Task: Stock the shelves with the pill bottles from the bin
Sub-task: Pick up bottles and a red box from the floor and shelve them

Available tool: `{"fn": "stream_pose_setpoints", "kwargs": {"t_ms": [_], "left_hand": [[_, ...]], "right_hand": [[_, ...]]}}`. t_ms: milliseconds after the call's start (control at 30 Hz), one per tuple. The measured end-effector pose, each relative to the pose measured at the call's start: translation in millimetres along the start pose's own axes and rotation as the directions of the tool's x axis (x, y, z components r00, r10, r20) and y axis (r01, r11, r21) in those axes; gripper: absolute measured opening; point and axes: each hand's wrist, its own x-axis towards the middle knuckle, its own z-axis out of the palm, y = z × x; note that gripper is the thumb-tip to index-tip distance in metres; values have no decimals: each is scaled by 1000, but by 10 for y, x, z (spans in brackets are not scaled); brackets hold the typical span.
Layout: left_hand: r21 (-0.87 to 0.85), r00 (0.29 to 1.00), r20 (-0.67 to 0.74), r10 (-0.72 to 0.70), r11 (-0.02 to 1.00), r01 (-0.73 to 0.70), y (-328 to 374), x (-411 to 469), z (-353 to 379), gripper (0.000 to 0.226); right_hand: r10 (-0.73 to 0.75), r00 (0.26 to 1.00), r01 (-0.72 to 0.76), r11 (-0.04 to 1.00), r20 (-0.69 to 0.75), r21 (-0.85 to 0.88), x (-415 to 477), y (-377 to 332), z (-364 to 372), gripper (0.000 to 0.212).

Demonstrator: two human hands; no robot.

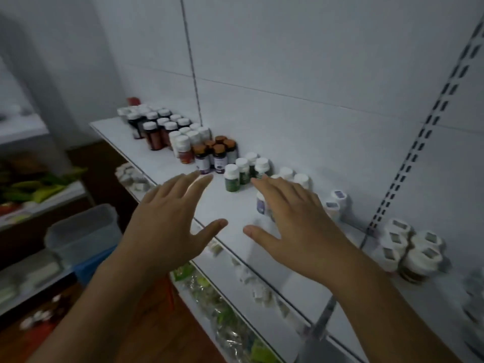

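1. Both hands are out over the flat white shelf board (225,205), palms down. The left hand (167,218) has its fingers spread and straight, holding nothing.
2. The right hand (296,221) is just as loose, fingers extended, nothing clasped. It hangs over a white-capped pill bottle with a purple label (262,205) standing upright on the shelf. I cannot tell whether the fingers touch it.
3. So the task's things are up here: that bottle sits near the shelf's front, apart from its neighbours, just in front of a cluster of white-capped bottles with dark green labels (231,179).
4. Further left along the back wall stand brown-capped bottles with purple labels (218,158), tightly grouped.
5. The translucent plastic bin (83,231) waits low on the left, well apart from both hands. Its contents are too blurred to read.
6. This looks like tidying a placed bottle. To do it well, nudge low on the body, not the cap, so it slides rather than tips.
7. Ease it back beside matching labels, label outward, with the free hand guarding the green cluster against a domino knock.
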Motion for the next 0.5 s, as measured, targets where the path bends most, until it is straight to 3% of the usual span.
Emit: {"fn": "stream_pose_setpoints", "kwargs": {"t_ms": [267, 500], "left_hand": [[48, 972, -6, -236, 971, 236, -1950, -695, -9, 95], [77, 881, 30, -472, 880, 469, -3663, -1413, -30, 96]], "right_hand": [[-241, 961, 248, 968, 133, -38, 1263, -1684, 820, 86], [-418, 883, 424, 905, 213, 19, 2260, -3276, 1682, 89]]}}
